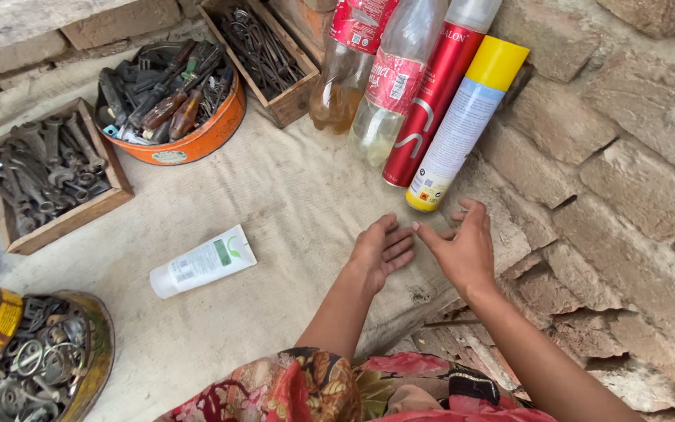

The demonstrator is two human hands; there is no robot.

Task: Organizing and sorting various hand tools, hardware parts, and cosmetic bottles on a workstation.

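Just beyond the fingertips of both hands, four containers lean against a rough brick wall [626, 141]: a yellow-capped spray can [462, 129] closest to the right hand, a red spray can [431, 101] beside it, then a clear plastic bottle [396, 86] with a red label, and farthest off a second bottle [345, 74] holding amber liquid. The left hand [380, 250] lies palm down on the burlap cloth [275, 203], fingers loosely spread and holding nothing. The right hand [462, 246] hovers just beside it, open and empty too, its forefinger stretched across towards the left hand's fingertips; whether the two actually touch is hard to tell from this angle. Off to the left of the left hand, well apart from it, a white tube [203, 262] with a green mark lies on its side on the cloth. Farther out on that side sit a wooden tray of wrenches [48, 176], an orange round tin [173, 109] packed with screwdrivers and pliers, and a wooden box [263, 55] of thin metal tools. Nearer the body, down at the left, a yellow tin [48, 363] holds rings and washers. A red floral garment [337, 391] fills the bottom edge beneath both forearms.
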